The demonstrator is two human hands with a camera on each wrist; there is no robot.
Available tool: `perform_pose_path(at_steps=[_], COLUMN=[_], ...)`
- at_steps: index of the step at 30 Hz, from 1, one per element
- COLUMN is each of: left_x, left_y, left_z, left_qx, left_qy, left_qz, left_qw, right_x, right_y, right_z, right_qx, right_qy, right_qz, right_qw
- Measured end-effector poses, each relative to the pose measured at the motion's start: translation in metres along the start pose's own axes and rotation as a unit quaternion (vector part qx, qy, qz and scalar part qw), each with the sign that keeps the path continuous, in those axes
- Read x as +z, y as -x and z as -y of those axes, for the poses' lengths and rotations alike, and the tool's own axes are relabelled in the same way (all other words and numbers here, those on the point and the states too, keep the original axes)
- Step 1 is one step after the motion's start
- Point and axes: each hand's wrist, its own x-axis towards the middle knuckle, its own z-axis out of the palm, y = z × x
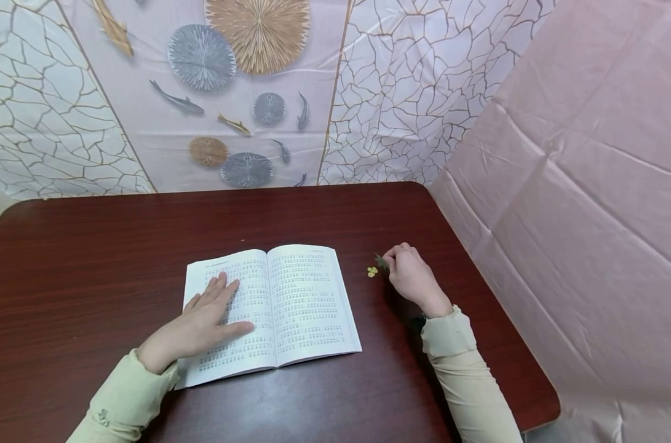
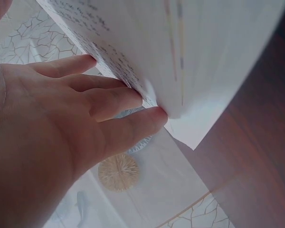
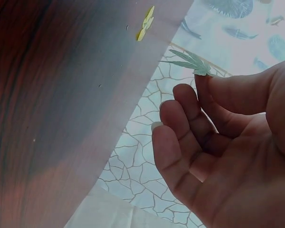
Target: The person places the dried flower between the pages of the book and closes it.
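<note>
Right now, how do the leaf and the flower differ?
The leaf is green; the flower is yellow. The leaf has narrow, pointed lobes, the flower rounded petals. The leaf sits in the right hand's grip, while the flower lies loose on the table. Both are much smaller than the book.

The bench (image 1: 103, 264) is dark reddish-brown with streaky grain, rounded far corners and a pale sheen near its front. Behind its far edge hangs a patterned backdrop (image 1: 163, 144): white panels (image 1: 412, 92) veined with golden crackle lines flank a pinkish middle strip, which carries gold and grey round motifs (image 1: 202, 56) and small fish figures (image 1: 177, 99). Along the right side, a plain pink sheet (image 1: 584, 246) shows long creases.
</note>
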Motion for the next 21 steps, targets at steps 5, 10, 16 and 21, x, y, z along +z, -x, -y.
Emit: perform_pose_path(at_steps=[5, 10, 16, 21], left_x=[-0.0001, -0.0002, 0.0001, 0.0003], left_y=[0.0003, 0.0001, -0.0001, -0.0002], left_z=[-0.0004, -0.0007, -0.0007, -0.0002], left_qx=[-0.001, 0.000, -0.001, 0.000], left_qy=[0.001, 0.000, -0.001, -0.004], left_qz=[0.000, -0.001, 0.001, 0.001], left_qw=[1.0000, 1.0000, 1.0000, 1.0000], right_x=[-0.0008, -0.0008, 0.0004, 0.0001], right_y=[0.0000, -0.0007, -0.0016, -0.0019], right_z=[0.0012, 0.0026, 0.0038, 0.0058], right_qx=[0.000, -0.009, -0.018, -0.026], right_qy=[-0.012, -0.024, -0.034, -0.038], right_qz=[0.004, 0.001, -0.004, -0.007], right_qw=[0.9999, 0.9997, 0.9993, 0.9989])
